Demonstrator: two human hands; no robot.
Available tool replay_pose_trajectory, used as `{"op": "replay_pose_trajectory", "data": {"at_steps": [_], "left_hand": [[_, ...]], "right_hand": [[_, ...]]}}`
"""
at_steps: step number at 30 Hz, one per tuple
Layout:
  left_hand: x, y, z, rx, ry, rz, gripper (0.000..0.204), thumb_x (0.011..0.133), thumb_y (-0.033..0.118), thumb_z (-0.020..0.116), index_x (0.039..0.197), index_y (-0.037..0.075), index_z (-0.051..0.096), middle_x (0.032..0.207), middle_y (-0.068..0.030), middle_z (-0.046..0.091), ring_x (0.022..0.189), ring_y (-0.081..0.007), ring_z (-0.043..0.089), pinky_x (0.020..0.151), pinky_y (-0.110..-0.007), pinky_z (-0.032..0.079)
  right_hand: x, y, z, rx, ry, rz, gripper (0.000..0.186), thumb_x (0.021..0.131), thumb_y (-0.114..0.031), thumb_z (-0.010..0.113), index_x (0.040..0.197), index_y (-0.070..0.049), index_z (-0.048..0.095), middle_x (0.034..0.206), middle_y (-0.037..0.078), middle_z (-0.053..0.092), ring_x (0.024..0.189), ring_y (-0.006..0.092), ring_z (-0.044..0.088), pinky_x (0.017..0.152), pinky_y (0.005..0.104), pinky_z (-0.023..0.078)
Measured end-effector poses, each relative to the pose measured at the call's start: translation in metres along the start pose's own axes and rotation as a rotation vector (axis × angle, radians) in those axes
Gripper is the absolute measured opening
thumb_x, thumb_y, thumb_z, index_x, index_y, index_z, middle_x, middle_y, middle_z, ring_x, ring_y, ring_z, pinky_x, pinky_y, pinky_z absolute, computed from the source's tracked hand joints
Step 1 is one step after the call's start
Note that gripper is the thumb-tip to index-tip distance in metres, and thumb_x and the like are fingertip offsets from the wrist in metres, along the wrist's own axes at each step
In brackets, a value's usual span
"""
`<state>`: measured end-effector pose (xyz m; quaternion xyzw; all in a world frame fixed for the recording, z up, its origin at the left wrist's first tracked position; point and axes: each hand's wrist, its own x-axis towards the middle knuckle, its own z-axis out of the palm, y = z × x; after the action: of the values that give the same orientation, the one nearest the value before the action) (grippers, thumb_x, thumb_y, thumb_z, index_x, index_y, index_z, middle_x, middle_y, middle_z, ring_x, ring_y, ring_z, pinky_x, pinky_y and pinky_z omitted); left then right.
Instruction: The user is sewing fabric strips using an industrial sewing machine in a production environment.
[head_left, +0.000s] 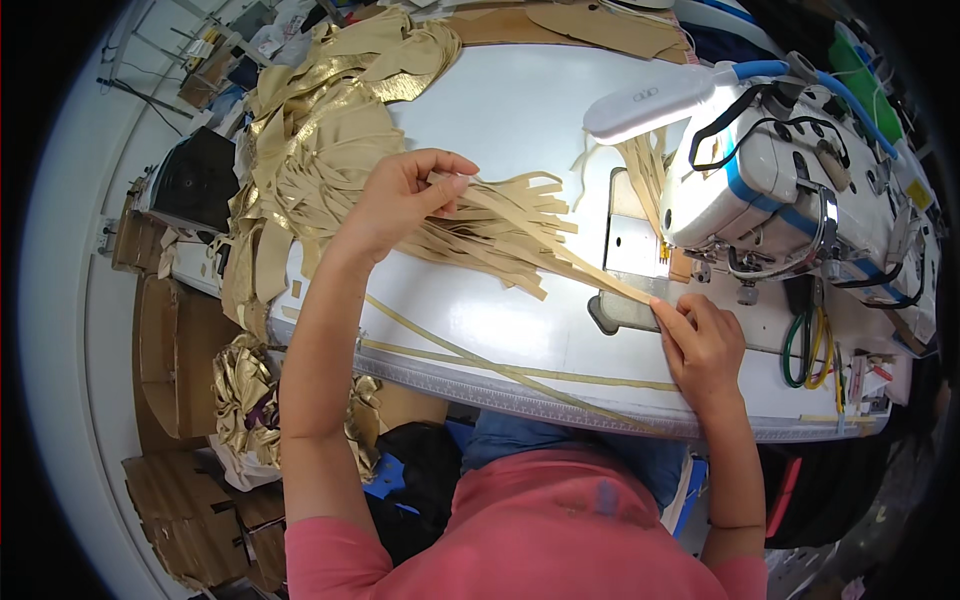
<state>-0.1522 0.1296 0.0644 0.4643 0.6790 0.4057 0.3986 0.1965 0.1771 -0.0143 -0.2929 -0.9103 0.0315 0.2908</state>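
My left hand is closed on one end of a long beige fabric strip, above a pile of similar cut strips on the white table. My right hand pinches the strip's other end, right of the pile and just in front of a sewing machine's metal plate. The strip stretches diagonally between my hands. Behind my left hand lies a heap of beige and gold fabric pieces.
A white sewing machine with a lamp stands at the right, scissors beside it. Thin tapes cross the table's front, along a ruler edge. Cardboard boxes and crumpled gold fabric sit below left.
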Motion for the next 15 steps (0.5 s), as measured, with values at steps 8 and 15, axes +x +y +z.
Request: {"op": "replay_pose_trajectory", "data": {"at_steps": [8,15], "left_hand": [[-0.004,0.002,-0.004,-0.114,0.002,0.080,0.021,0.091,0.012,0.060,0.108,0.001,0.065,0.079,0.0017,0.059,0.070,-0.0064,0.054,0.066,-0.020,0.046],[-0.008,-0.008,-0.007,-0.070,0.025,0.054,0.024,0.089,0.015,0.063,0.108,0.000,0.065,0.080,0.0013,0.060,0.070,-0.0070,0.054,0.066,-0.021,0.046]], "right_hand": [[-0.001,0.000,0.001,-0.002,0.004,0.003,0.027,0.072,-0.005,0.072,0.098,-0.012,0.070,0.081,0.002,0.055,0.065,0.0176,0.054,0.059,0.0318,0.040],[-0.002,0.001,0.001,-0.009,-0.003,-0.004,0.028,0.072,-0.005,0.072,0.099,-0.012,0.069,0.080,0.002,0.055,0.065,0.0173,0.054,0.059,0.0318,0.040]]}}
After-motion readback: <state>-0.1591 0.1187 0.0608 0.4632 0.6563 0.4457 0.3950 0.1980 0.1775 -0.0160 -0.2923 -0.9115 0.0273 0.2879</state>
